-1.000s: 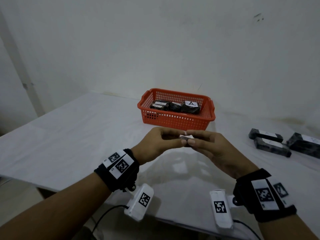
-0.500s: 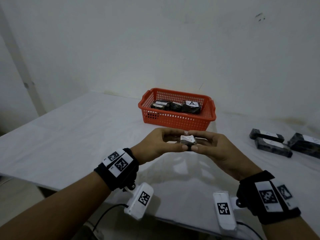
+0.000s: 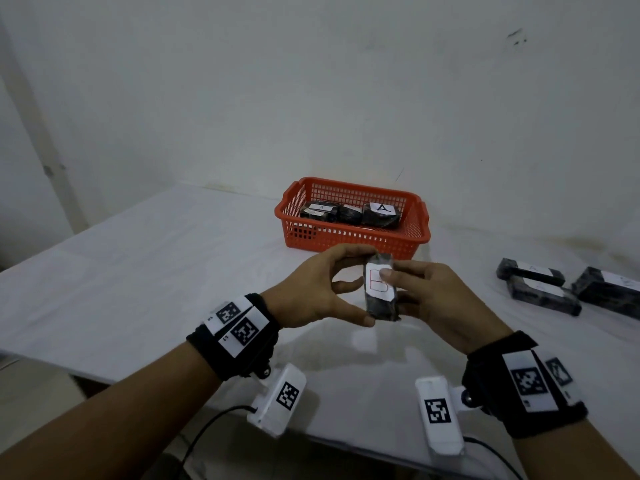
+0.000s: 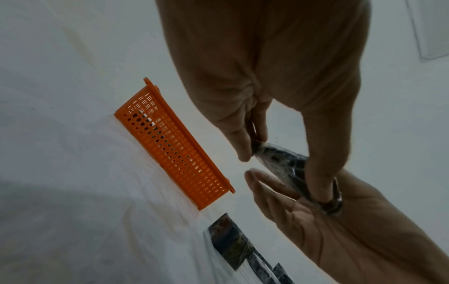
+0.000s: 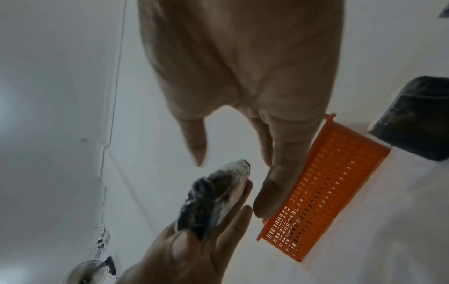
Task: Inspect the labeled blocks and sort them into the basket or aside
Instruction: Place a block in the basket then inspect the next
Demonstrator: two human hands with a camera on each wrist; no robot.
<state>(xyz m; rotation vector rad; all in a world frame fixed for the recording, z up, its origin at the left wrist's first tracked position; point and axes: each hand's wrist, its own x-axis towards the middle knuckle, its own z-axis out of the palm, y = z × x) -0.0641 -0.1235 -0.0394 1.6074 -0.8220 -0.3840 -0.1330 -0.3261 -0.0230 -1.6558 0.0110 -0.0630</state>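
Observation:
A dark wrapped block (image 3: 380,308) with a white label showing a red B (image 3: 375,289) stands upright in the air in front of the orange basket (image 3: 346,237). My left hand (image 3: 311,292) grips it top and bottom, fingers on its upper end and thumb under its lower end. My right hand (image 3: 433,299) has its thumb on the label and its fingers behind the block. The left wrist view shows the block (image 4: 279,163) between my left thumb and fingers. In the right wrist view the block (image 5: 213,198) lies in the left hand (image 5: 194,249).
Inside the basket lie three dark blocks (image 3: 381,214), one with a visible A label. Three more labeled blocks (image 3: 543,296) lie on the white table (image 3: 138,271) at the right. The wall runs close behind the basket. A cable hangs below the table's near edge.
The block has been turned in both hands from lying flat and edge-on to upright, so its B label now faces me. The hands stay in the same place.

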